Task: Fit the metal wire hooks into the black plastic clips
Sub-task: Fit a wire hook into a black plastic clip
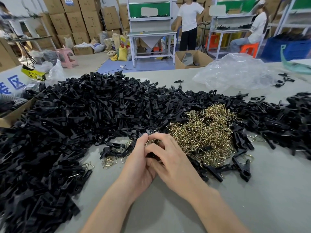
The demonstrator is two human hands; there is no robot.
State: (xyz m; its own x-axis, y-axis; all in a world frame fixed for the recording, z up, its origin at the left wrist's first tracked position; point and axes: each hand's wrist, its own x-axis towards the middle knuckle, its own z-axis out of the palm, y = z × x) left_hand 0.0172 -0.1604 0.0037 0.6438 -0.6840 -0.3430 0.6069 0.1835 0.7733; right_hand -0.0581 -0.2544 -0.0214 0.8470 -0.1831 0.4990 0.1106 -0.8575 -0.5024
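The left hand point(139, 160) is curled round a small bunch of wire hooks point(152, 142). The right hand point(171, 158) pinches a black clip point(151, 155), just left of the hook pile point(202, 135). Seemingly mid-fitting; next, one hook's ends need seating in the clip.

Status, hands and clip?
Left hand grips wire hooks. Right hand curled on black clip. Seating hidden between the hands. Nothing blocking.
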